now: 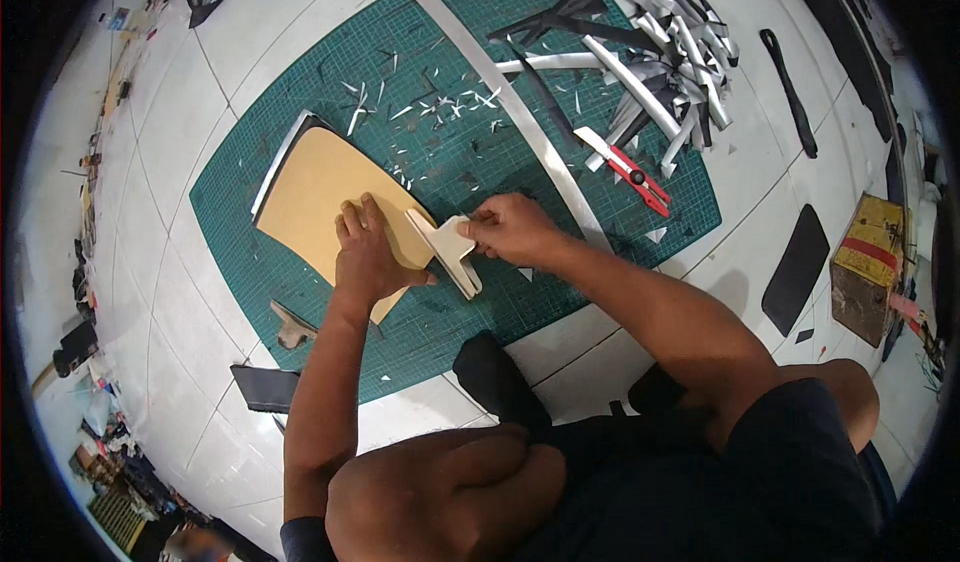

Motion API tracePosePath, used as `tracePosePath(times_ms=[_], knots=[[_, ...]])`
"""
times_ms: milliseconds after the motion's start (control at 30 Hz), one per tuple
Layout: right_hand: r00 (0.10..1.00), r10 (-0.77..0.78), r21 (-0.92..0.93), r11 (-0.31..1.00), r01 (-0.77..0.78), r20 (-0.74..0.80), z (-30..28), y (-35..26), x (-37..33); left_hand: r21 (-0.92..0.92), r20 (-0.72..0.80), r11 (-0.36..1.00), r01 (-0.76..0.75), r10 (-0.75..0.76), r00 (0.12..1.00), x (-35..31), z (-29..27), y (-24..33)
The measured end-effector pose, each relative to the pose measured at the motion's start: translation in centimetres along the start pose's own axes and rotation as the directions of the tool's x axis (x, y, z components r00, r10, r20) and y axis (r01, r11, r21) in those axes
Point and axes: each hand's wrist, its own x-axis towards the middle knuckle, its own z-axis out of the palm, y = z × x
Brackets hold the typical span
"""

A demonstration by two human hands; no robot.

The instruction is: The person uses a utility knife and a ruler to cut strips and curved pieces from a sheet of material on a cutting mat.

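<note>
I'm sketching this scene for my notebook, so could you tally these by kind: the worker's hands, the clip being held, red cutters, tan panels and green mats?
Hands: 2 (left hand, right hand)
Held clip: 1
Red cutter: 1
Tan panel: 1
Green mat: 1
Total: 6

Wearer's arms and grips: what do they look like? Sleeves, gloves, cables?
Left grip and right grip: ungloved human hands. Left forearm and right forearm: bare, no watch or cables visible. Right sleeve: short, loose, near-black; left sleeve: dark, mostly out of view.
</note>
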Motion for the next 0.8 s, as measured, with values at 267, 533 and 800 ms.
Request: tracePosePath(times_ms=[267,533,800], knots=[[0.982,0.112,-0.018,0.994,-0.111,0.152,-1.0,-2.4,2.2,0.012,0.022,0.999,0.033,-0.033,0.999,0.1,0.5,-0.2],[0.979,0.005,-0.143,0.989,0.024,0.202,-1.0,-4.1,5.9,0.086,0.012,0.996,-0.006,0.005,1.000,-0.2,0.2,-0.4],[0.986,-0.092,-0.199,0.973,0.119,0.138,1.3,-6.4,11.2,0.007,-0.046,1.000,-0.012,0.012,0.999,-0.5,-0.2,-0.1]])
